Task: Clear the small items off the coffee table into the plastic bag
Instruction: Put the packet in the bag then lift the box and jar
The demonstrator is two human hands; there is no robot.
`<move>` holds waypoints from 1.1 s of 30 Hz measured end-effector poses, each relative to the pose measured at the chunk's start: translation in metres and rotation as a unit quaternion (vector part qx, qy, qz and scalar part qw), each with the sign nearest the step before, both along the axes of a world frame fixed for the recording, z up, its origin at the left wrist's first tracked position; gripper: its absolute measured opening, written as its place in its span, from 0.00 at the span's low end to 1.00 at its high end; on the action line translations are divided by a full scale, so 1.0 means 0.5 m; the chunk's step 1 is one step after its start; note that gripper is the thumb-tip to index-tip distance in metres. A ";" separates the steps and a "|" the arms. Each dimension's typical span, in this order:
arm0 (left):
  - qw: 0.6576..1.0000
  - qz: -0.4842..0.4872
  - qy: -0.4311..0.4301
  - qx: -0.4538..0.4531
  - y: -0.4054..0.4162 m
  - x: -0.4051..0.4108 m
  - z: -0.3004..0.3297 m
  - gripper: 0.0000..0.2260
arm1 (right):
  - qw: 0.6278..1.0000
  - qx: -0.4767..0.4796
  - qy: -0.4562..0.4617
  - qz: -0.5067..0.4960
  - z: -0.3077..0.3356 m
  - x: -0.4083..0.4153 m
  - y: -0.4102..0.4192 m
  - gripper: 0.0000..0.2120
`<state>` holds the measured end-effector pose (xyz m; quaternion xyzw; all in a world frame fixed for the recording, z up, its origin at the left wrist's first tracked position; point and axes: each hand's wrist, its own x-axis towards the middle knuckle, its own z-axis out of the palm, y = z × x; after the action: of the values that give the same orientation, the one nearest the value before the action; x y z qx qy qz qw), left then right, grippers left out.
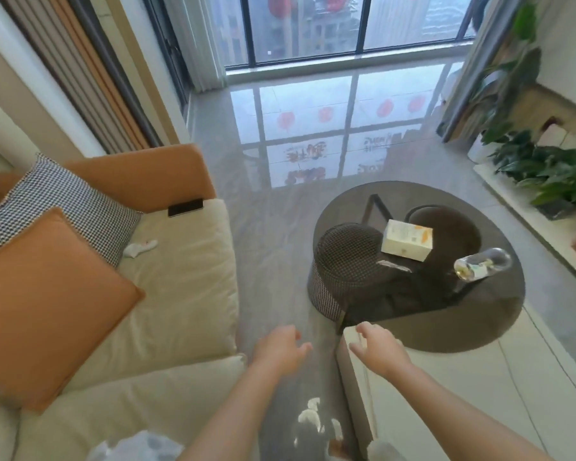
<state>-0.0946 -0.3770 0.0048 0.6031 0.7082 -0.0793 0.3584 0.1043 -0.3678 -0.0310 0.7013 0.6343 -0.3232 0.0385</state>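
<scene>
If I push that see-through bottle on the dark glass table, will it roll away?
Probably yes. The bottle lies on its side on the smooth glass table, and it looks round, so a sideways nudge would likely roll it. It sits near the table's edge, so it could drop off. It looks mostly empty, so probably light.

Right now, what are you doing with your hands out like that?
A person stands between the sofa and a glass coffee table. The left hand and right hand are stretched forward, open and holding nothing. A white box and a clear bottle lying on its side wait on the table. Crinkly plastic shows at the bottom edge.
</scene>
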 end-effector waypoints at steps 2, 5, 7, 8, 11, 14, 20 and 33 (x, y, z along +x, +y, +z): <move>1.000 0.002 -0.023 -0.005 0.048 0.029 0.005 0.20 | 0.999 0.003 0.004 -0.036 0.011 0.041 0.036 0.21; 0.999 -0.014 -0.043 0.008 0.127 0.066 0.014 0.18 | 0.995 0.015 0.024 -0.097 0.027 0.088 0.091 0.23; 0.998 -0.028 -0.057 0.027 0.187 0.087 0.018 0.17 | 0.990 0.027 0.032 -0.134 0.034 0.110 0.133 0.23; 0.996 -0.038 -0.066 0.037 0.217 0.097 0.020 0.16 | 0.988 0.034 0.033 -0.147 0.036 0.117 0.153 0.23; 0.993 -0.087 -0.076 0.038 0.304 0.124 0.017 0.15 | 0.980 0.049 0.034 -0.191 0.033 0.126 0.211 0.23; 0.985 -0.149 -0.076 0.038 0.406 0.145 0.002 0.16 | 0.968 0.060 0.032 -0.240 0.024 0.123 0.276 0.23; 0.965 -0.252 -0.078 0.009 0.610 0.149 -0.015 0.16 | 0.923 0.036 0.051 -0.379 0.017 0.080 0.377 0.23; 0.946 -0.287 -0.096 -0.115 0.830 0.300 -0.091 0.26 | 0.791 0.019 0.114 -0.601 -0.040 0.135 0.491 0.24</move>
<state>0.0553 0.0378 -0.0406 0.7405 0.4528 -0.2014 0.4539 0.1718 -0.1221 -0.0510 0.8998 0.0910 -0.3467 -0.2487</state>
